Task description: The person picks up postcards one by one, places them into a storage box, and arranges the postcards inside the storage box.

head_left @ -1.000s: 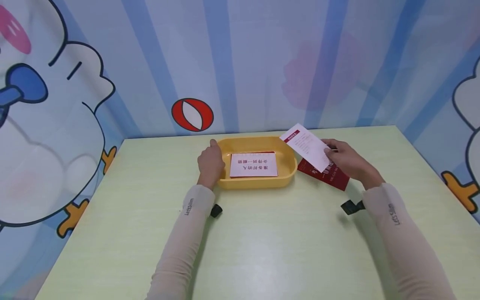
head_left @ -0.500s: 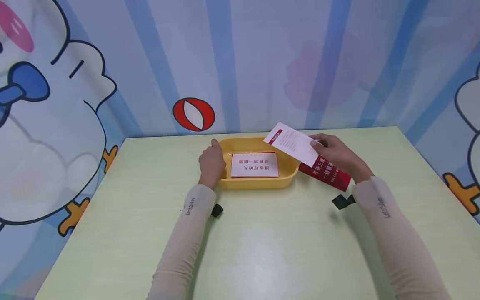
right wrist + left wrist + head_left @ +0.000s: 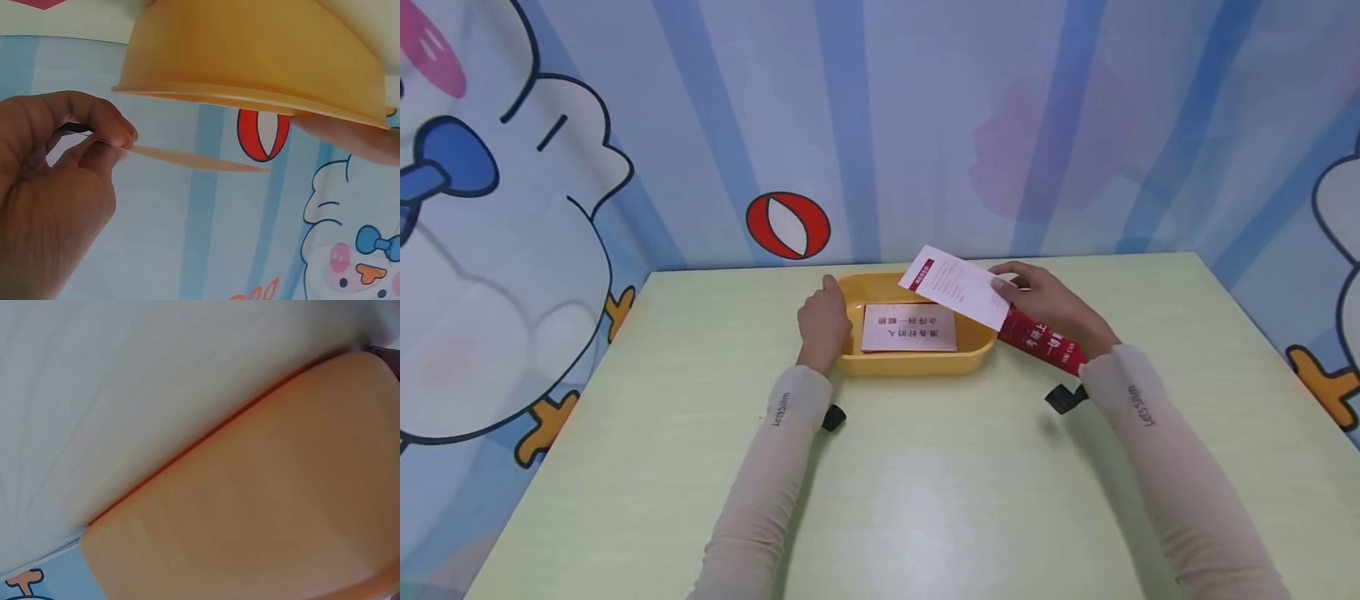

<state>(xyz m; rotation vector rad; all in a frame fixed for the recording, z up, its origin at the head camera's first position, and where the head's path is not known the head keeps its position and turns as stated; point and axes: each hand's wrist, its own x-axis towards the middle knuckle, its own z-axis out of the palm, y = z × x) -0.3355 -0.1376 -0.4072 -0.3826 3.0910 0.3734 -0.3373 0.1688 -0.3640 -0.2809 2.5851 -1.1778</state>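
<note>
A yellow oblong tray (image 3: 917, 365) stands near the back of the table. My left hand (image 3: 823, 325) grips its left end; the left wrist view is mostly filled by the tray's side (image 3: 244, 487). Inside the tray lies a white card (image 3: 908, 328) with printed characters, red edging showing behind it. My right hand (image 3: 1047, 302) pinches a white card (image 3: 958, 285) with a small red heading, tilted above the tray's right back part. Seen edge-on in the right wrist view, this card (image 3: 194, 160) sits between thumb and fingers. A red printed card (image 3: 1043, 343) lies right of the tray, partly hidden by my right hand.
The pale green table (image 3: 917, 483) meets a blue striped wall (image 3: 910, 125) right behind the tray. Cartoon figures and a red-and-white ball (image 3: 787, 226) are printed on the wall. A black strap end (image 3: 1066, 398) sticks out at the right wrist.
My right hand has moved left, bringing the white card from beside the tray to above its right part. The left hand has stayed at the tray's left end.
</note>
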